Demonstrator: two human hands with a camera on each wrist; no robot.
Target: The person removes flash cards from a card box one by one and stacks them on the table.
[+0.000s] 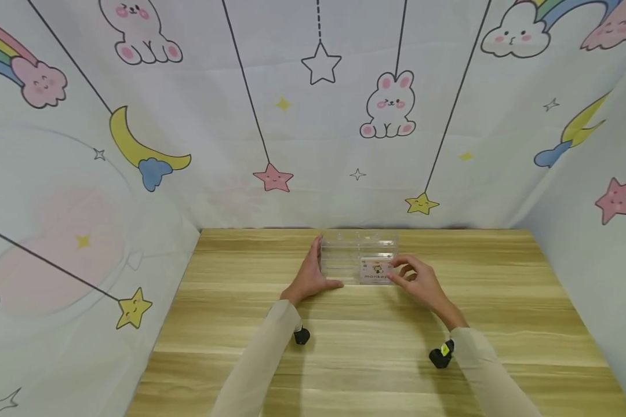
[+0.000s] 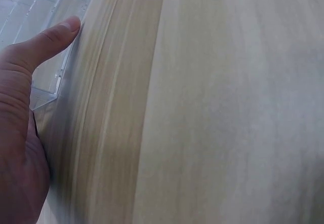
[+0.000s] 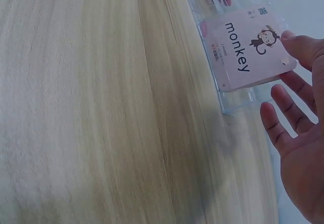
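A clear plastic box with compartments (image 1: 340, 262) stands near the table's back edge. My left hand (image 1: 312, 274) holds it at its left side, thumb along the front edge, fingers up the side. In the left wrist view the thumb (image 2: 55, 36) lies over the box's rim. A pink flash card marked "monkey" (image 3: 248, 46), apparently the top of a thin stack, is at the box's front right compartment. My right hand (image 1: 417, 282) pinches its right edge between thumb and index finger; the other fingers are spread apart in the right wrist view.
The wooden table (image 1: 355, 347) reaches toward me. A white cloth with cartoon prints (image 1: 323, 127) hangs behind and at both sides. Black wrist devices (image 1: 302, 336) sit below both sleeves.
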